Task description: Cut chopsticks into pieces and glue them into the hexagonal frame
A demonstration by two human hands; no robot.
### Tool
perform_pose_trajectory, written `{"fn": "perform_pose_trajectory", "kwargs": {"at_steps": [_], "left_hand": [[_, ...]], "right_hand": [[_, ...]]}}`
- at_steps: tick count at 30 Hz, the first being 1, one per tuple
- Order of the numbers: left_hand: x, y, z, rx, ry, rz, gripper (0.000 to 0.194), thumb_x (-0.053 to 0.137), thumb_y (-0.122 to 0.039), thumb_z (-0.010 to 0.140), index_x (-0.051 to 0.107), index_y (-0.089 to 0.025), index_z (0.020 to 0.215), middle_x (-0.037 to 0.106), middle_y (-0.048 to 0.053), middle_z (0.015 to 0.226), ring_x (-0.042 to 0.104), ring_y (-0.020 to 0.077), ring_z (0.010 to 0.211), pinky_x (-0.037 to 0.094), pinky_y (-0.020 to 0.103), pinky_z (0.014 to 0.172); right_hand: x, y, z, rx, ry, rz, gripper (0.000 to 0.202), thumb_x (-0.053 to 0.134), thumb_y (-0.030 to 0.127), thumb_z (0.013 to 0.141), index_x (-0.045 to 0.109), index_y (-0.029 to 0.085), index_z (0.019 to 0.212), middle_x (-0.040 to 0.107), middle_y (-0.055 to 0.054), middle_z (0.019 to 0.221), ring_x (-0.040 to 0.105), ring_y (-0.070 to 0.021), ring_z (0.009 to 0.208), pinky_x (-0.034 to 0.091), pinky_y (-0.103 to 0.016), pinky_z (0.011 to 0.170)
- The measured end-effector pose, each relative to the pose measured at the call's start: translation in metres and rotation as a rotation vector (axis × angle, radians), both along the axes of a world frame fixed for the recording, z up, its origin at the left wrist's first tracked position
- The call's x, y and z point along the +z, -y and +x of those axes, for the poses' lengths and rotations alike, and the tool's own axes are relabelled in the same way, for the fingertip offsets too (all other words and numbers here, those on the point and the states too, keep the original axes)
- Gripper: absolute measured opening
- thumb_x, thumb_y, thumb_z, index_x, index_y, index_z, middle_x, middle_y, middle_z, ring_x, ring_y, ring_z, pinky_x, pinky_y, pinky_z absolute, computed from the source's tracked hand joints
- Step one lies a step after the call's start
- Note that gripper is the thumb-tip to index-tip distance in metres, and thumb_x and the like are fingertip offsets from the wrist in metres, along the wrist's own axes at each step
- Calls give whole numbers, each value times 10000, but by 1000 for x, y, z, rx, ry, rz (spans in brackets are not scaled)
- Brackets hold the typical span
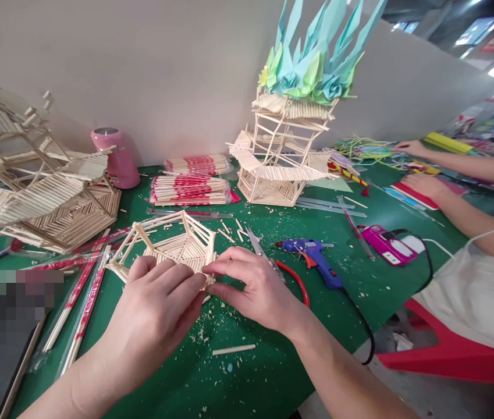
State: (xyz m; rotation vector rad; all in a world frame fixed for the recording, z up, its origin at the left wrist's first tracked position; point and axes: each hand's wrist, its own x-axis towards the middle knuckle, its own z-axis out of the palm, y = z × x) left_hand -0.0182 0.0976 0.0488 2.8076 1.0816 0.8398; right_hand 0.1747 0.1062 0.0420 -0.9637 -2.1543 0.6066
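A small stick frame (185,247) with a layered stick floor and upright posts rests on the green table. My left hand (159,302) is over its near side, fingers curled and pressed together at the near edge. From the right, my right hand (249,285) pinches at the near right corner, thumb and forefinger close together. What the fingertips hold is hidden or too small to tell. Scissors (279,265) with a red handle lie just beyond my right hand. A blue glue gun (316,256) lies to the right, nozzle pointing left. One loose stick (233,350) lies nearer.
Stick towers stand at the left (67,203) and the back (277,157). Behind are stick bundles (189,190) and a pink bottle (120,160). Wrapped sticks (85,308) lie left, a pink device (388,245) right. Another person's hands (423,186) work at the far right.
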Motion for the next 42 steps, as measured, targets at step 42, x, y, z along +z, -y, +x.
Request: {"fn": "perform_pose_trajectory", "kwargs": {"at_steps": [42], "left_hand": [[2, 4, -2, 76, 4, -30, 106, 505, -193, 865, 580, -199, 940, 683, 29, 808, 558, 208, 727, 324, 350, 657]], "right_hand": [[-1, 2, -3, -7, -22, -17, 219, 593, 127, 834, 645, 140, 1047, 692, -74, 943, 616, -182, 885, 525, -349, 776]]}}
